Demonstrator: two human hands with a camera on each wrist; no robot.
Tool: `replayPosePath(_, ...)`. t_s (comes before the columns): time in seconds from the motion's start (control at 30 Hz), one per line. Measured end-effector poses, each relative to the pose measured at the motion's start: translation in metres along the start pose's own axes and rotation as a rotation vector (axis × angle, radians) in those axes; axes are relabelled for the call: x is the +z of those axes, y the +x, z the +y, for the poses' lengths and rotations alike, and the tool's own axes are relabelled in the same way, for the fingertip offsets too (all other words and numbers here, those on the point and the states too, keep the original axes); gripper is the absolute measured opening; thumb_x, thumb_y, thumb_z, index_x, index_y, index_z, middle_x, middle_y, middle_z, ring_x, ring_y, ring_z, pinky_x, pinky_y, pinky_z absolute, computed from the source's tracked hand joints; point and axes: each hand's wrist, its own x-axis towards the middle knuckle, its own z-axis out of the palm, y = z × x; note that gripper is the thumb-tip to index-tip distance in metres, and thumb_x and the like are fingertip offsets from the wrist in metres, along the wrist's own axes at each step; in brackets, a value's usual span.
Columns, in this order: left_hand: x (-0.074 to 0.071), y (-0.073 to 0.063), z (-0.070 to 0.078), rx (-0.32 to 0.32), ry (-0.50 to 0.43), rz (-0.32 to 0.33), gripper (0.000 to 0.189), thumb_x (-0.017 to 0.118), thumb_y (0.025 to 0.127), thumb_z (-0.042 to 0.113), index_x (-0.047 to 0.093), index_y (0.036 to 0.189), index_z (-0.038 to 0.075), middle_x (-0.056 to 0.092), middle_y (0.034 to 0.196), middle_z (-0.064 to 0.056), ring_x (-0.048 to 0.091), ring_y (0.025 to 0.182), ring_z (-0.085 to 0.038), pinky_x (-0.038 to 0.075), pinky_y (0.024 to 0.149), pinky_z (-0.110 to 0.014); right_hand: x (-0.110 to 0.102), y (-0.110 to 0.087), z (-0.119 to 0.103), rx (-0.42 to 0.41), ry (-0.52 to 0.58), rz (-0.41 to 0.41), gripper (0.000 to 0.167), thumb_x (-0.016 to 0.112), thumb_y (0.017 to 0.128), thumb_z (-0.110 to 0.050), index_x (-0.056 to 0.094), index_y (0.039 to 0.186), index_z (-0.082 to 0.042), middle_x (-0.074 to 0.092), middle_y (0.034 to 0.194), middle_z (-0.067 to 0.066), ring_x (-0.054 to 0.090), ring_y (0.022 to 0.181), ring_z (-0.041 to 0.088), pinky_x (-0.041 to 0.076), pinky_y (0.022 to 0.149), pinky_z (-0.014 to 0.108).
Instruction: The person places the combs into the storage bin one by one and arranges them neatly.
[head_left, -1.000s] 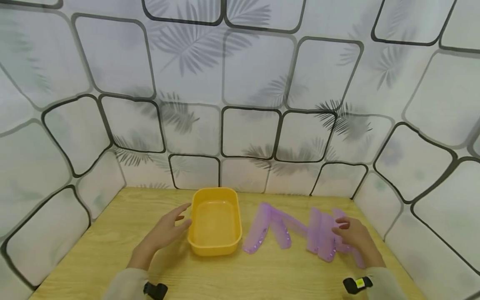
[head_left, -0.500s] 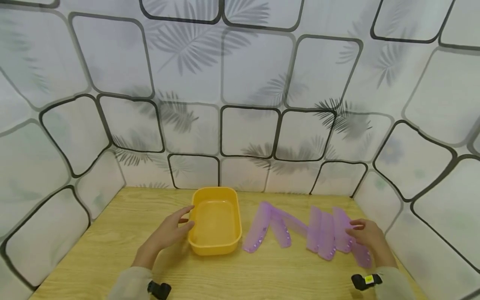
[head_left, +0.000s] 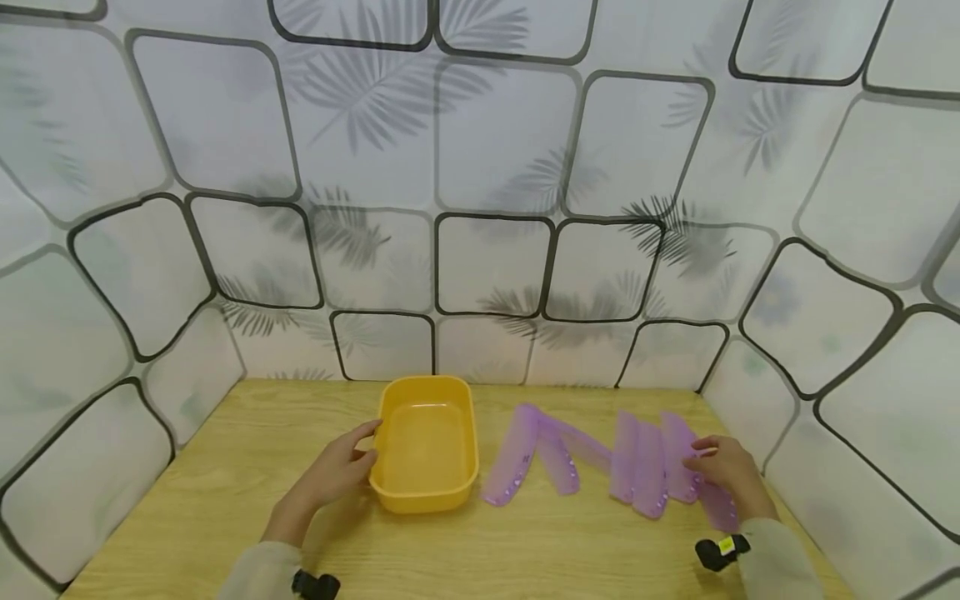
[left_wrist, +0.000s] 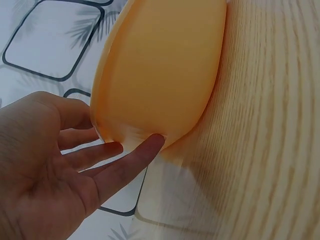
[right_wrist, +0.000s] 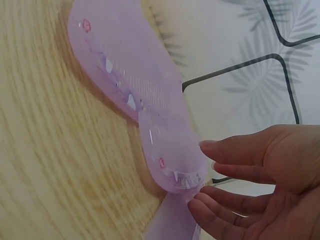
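A yellow plastic basin stands on the wooden table. My left hand is at its left side, fingertips right at the rim and outer wall; the left wrist view shows the loosely bent fingers against the basin. To the right lie several translucent purple combs with small printed decorations, some overlapping. My right hand hovers at the rightmost ones, thumb and fingers parted. In the right wrist view, the fingertips are right beside the end of a comb, with a gap between thumb and fingers.
Separate from the right-hand row, a looser group of purple combs fans out beside the basin. A patterned curtain encloses the back and both sides of the table. Black wrist cameras sit at both cuffs.
My right hand has shifted right, uncovering combs in the row. My left hand has come up against the basin's left side. The combs and basin look unmoved.
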Motion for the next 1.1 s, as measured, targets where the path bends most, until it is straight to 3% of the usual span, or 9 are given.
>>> replayPosePath(0.23,-0.001,0.0,0.0,-0.001,0.01,0.009,0.054,0.048,0.107,0.005,0.032,0.156,-0.01,0.033,0.159,-0.038,0.072,0.11,-0.039,0.063,0.071,-0.028,0.001,0.005,0.004,0.004,-0.048,-0.002,0.058,0.077,0.088,-0.021,0.057,0.127,0.016,0.065,0.12,0.038,0.072,0.09,0.031,0.061,0.078,0.042)
replayPosePath(0.47,0.0,0.002,-0.001,-0.007,0.006,0.014,0.054,0.048,0.107,0.005,0.032,0.157,-0.009,0.032,0.159,-0.037,0.072,0.109,-0.038,0.062,0.071,-0.027,0.004,0.012,0.008,-0.009,-0.185,0.019,0.068,0.08,0.085,-0.031,0.055,0.126,0.018,0.065,0.119,0.039,0.066,0.103,0.049,0.056,0.087,0.054)
replayPosePath(0.67,0.002,0.003,0.001,-0.002,0.011,-0.001,0.054,0.048,0.108,0.006,0.031,0.157,-0.01,0.032,0.159,-0.038,0.072,0.11,-0.039,0.062,0.072,-0.027,0.006,0.012,0.009,-0.021,-0.232,0.036,0.071,0.079,0.085,-0.027,0.05,0.13,0.019,0.057,0.126,0.044,0.059,0.111,0.057,0.051,0.095,0.062)
replayPosePath(0.9,0.0,0.001,0.002,0.012,0.01,-0.009,0.054,0.047,0.108,0.005,0.031,0.156,-0.011,0.035,0.156,-0.041,0.073,0.105,-0.04,0.064,0.07,-0.031,0.006,0.01,0.006,0.021,-0.204,0.0,0.067,0.075,0.088,-0.024,0.049,0.133,0.017,0.052,0.133,0.045,0.056,0.116,0.057,0.049,0.099,0.064)
replayPosePath(1.1,0.0,0.002,0.0,0.008,0.008,-0.005,0.053,0.046,0.108,0.006,0.031,0.156,-0.011,0.035,0.156,-0.041,0.074,0.102,-0.038,0.064,0.07,-0.034,0.002,0.013,0.004,-0.064,-0.254,0.009,0.068,0.075,0.089,-0.031,0.052,0.127,0.02,0.058,0.126,0.043,0.061,0.106,0.051,0.052,0.093,0.06)
